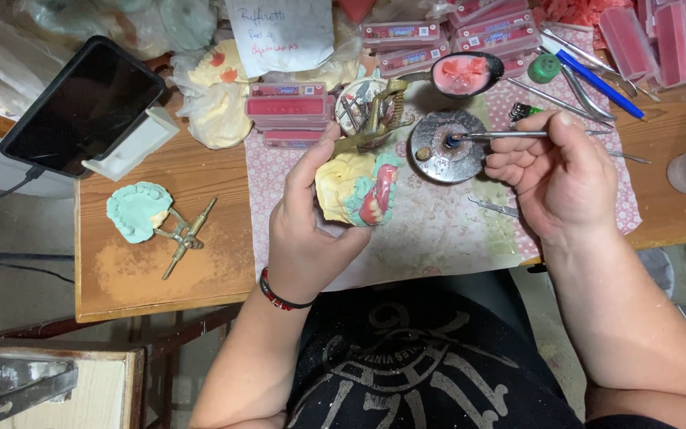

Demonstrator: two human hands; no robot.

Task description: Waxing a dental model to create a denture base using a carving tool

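My left hand (303,218) grips a yellow plaster dental model (343,187) with green base parts and pink wax with teeth (379,199), mounted on a brass articulator (375,119). My right hand (557,171) holds a thin metal wax tool (510,135). The tool's tip touches the middle of a round metal burner dish (446,147) just right of the model.
A green plaster model on a brass hinge (148,214) lies at the left of the wooden table (200,262). A propped tablet (81,107), stacked pink tooth boxes (287,107), a spoon of pink wax (466,75), a blue pen (597,83) and metal tools lie behind.
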